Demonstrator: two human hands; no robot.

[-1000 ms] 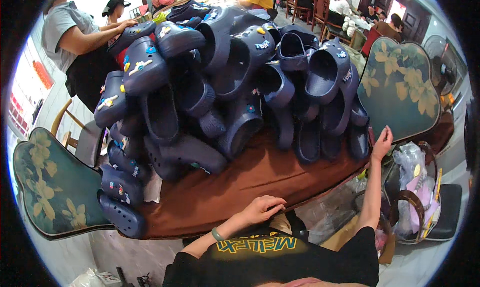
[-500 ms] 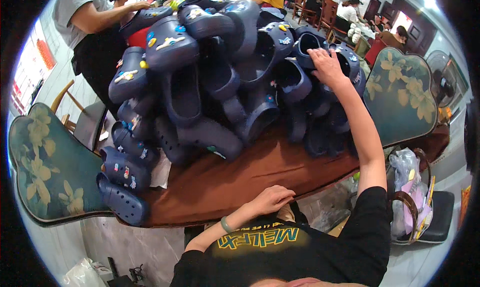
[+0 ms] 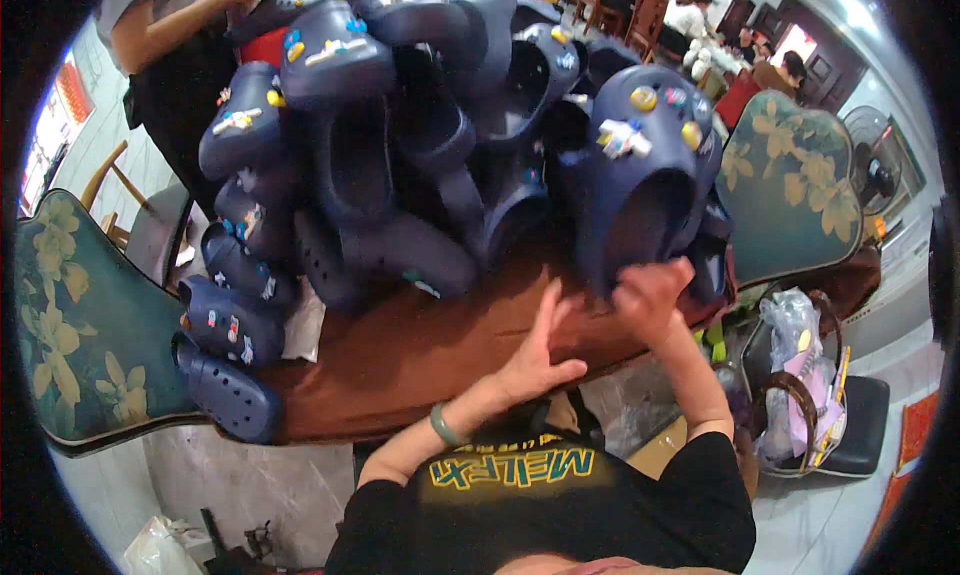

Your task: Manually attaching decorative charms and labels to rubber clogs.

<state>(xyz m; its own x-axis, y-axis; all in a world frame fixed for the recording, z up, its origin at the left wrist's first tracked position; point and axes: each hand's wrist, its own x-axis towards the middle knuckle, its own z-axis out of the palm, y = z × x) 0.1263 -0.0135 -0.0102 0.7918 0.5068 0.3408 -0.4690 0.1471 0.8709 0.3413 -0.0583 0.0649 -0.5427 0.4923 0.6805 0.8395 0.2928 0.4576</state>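
My right hand (image 3: 652, 300), somewhat blurred, is closed at the heel end of a navy clog (image 3: 640, 125) with white and yellow charms on its toe. That clog is raised in front of the pile, its toe pointing away from me and its opening facing me. My left hand (image 3: 540, 350), with a green bangle at the wrist, is in the air over the table's near edge. Its thumb and fingers are spread, and nothing is in it. A large heap of navy clogs (image 3: 350, 165) covers the brown-clothed table (image 3: 400, 365).
More clogs (image 3: 232, 325) lie along the table's left side. Floral-backed chairs (image 3: 105, 345) stand left and right. Beside the right chair, a basket (image 3: 800, 405) with plastic bags sits on a black stool. Another person (image 3: 170, 55) works across the table at the far left.
My right hand has come back from the right of the pile toward me, bringing a clog with it. My left hand has risen from the table edge and spread its fingers.
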